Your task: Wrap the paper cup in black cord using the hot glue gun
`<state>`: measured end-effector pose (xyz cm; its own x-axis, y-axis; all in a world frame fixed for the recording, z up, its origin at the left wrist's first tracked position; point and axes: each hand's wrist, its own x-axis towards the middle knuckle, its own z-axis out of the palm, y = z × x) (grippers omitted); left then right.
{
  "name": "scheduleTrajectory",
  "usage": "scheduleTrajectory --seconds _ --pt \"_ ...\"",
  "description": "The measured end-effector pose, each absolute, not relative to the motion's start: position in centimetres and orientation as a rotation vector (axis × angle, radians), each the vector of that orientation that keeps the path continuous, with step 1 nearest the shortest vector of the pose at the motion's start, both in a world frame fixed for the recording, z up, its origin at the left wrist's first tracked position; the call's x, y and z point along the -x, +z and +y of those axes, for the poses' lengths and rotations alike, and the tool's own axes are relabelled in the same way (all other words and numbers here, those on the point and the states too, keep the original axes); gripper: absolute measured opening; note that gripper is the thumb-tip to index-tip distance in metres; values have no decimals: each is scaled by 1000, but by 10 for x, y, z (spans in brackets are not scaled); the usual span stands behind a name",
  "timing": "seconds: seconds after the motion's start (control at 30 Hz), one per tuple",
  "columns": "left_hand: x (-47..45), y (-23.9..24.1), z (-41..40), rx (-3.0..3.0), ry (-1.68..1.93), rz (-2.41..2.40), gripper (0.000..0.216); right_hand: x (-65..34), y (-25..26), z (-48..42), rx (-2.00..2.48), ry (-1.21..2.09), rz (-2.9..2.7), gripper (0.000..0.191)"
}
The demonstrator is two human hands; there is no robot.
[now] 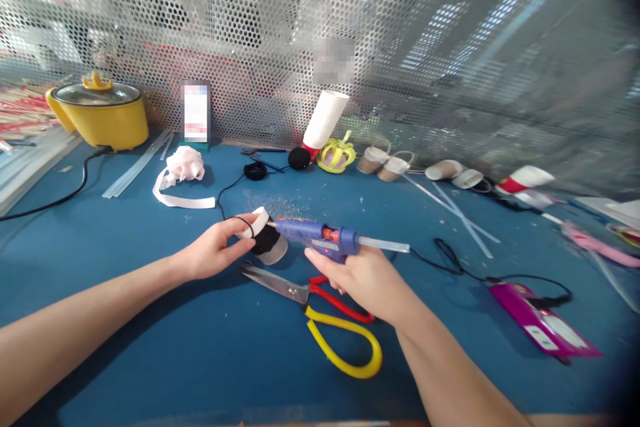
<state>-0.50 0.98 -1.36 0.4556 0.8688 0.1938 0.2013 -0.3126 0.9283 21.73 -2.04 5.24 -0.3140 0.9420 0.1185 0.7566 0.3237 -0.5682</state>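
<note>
My right hand (363, 277) grips a blue glue gun (310, 235), with a clear glue stick (385, 244) poking from its back end. The gun's nozzle points left and meets the side of a small paper cup (273, 255) wrapped in black yarn. My left hand (225, 243) is closed around that cup, which tilts over on its side with its white rim showing. A strand of black yarn (220, 199) runs from my left fingers back to a small black yarn coil (255, 171). Scissors (300, 293) with red and yellow handles lie just below both hands.
A yellow electric pot (105, 113) and a phone (195, 110) stand at the back left, near a crumpled pink-white strip (185, 165). Stacked paper cups (326, 120), a yellow woven piece (337, 153) and small cup baskets (395, 167) line the mesh wall. A purple power strip (543, 320) lies right.
</note>
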Motion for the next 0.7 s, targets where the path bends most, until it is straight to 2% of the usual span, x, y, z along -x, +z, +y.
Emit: scheduleTrajectory --seconds 0.37,0.7 --pt "6 -15 11 -1773 913 890 20 -221 52 -16 1569 809 -2061 28" --pt "6 -14 11 -1807 896 895 21 -219 51 -15 1588 816 -2016 28"
